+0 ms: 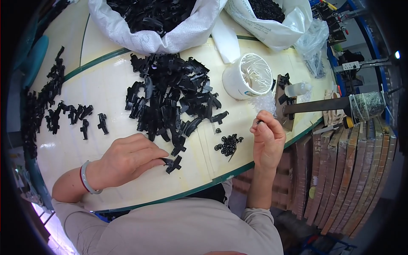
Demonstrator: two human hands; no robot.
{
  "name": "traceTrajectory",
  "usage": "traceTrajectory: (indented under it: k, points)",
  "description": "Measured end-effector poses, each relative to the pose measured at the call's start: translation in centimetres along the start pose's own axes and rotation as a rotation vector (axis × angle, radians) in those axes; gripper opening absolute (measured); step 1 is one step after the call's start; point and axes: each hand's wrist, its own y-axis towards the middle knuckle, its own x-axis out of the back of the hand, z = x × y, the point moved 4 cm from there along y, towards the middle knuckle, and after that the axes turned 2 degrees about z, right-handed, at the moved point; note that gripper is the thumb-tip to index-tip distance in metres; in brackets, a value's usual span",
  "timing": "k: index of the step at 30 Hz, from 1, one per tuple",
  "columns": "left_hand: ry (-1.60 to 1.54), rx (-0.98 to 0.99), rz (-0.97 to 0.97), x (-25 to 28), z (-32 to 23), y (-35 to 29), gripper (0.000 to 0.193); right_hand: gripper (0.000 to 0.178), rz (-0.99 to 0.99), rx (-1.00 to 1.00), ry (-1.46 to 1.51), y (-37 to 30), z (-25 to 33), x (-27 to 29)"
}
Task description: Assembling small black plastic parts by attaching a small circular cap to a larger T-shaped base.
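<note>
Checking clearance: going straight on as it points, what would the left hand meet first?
Past the black part it seems to pinch, probably the pile of small black rings, though depth is unclear.

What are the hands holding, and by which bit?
The left hand pinches a black plastic part by its left end. The right hand pinches a tiny black piece, too covered to tell by which bit.

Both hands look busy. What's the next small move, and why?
I'd probably bring the right hand over toward the black plastic part at the left hand: the right hand pinches a small dark piece, and the two hands are well apart.
</note>
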Motion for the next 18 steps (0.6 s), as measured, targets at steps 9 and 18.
traceTrajectory:
  k: [9, 18]
  points:
    - [-0.118, 0.095, 0.039, 0.1, 0.4, 0.2, 0.014, 0.022, -0.054, 0.002, -0.116, 0.1, 0.8, 0.3]
    - [-0.17, 0.1, 0.058, -0.2, 0.8, 0.1, 0.013, 0.02, -0.019, 0.36, -0.636, 4.7, 4.5, -0.7]
